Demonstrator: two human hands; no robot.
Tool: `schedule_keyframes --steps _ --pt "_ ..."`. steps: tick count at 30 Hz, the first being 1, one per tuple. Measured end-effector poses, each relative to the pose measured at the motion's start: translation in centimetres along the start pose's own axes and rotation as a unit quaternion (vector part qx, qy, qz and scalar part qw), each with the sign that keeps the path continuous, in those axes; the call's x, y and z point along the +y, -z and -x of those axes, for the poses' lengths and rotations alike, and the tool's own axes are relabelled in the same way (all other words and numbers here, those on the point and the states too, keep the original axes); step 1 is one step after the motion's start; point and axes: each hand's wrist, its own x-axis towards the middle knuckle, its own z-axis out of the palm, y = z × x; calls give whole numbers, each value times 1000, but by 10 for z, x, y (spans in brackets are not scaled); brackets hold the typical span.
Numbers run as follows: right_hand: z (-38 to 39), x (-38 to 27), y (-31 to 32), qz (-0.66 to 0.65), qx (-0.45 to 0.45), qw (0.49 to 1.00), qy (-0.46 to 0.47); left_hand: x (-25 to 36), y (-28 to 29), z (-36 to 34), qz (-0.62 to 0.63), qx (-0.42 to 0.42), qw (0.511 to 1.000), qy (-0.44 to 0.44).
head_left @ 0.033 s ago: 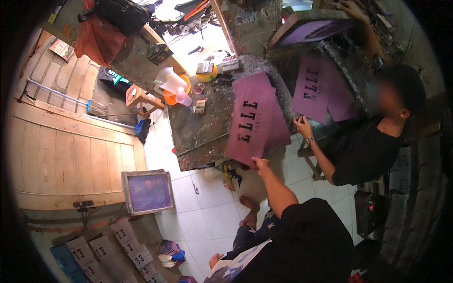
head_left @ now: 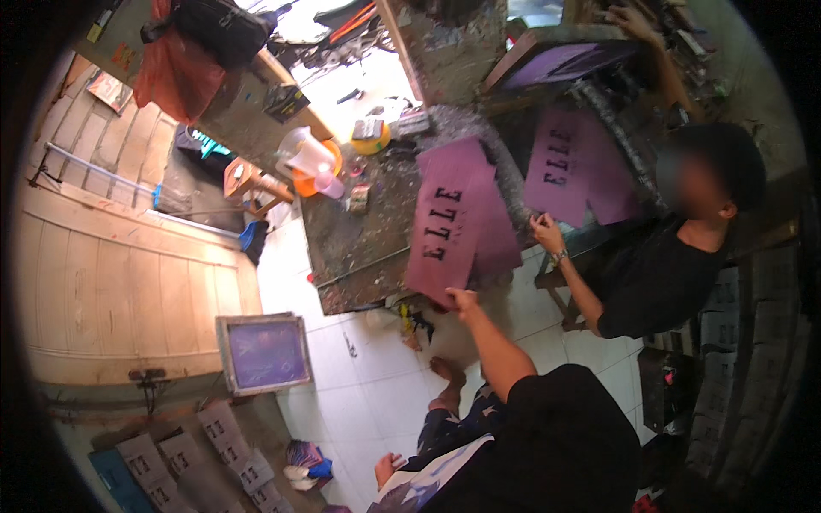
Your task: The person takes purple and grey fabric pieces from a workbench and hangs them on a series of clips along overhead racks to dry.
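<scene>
My right hand (head_left: pixel 463 301) pinches the near edge of a purple sheet (head_left: pixel 440 244) printed with black block lettering. That sheet lies partly over another purple sheet (head_left: pixel 496 224), on the near side of a stained worktable (head_left: pixel 363 248). Low at my side hangs my left hand (head_left: pixel 388 468), its fingers loosely apart and nothing visible in them. To the right, a co-worker's hand (head_left: pixel 547 232) is at the near corner of another printed purple sheet (head_left: pixel 554 184). The co-worker's other hand (head_left: pixel 631 19) rests at a raised, wood-framed printing screen (head_left: pixel 564 56).
A clear jug (head_left: pixel 308 154), a pink cup (head_left: pixel 328 184) and a yellow tub (head_left: pixel 370 141) stand on the table's far left. A framed screen (head_left: pixel 265 352) leans near the wooden door (head_left: pixel 128 291). Several printed packets (head_left: pixel 227 432) line the lower left. A stool (head_left: pixel 248 181) stands beyond.
The whole view has shifted slightly. My right hand keeps its hold on the sheet's near edge, and my left hand's fingers look a little more spread.
</scene>
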Motion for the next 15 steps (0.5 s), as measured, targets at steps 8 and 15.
schedule_keyframes --steps 8,15 --pt "206 -98 -128 -15 -204 975 87 241 -196 8 102 -451 875 -142" --pt "340 -111 -71 438 -326 816 191 336 -182 -7 152 -558 796 -178"
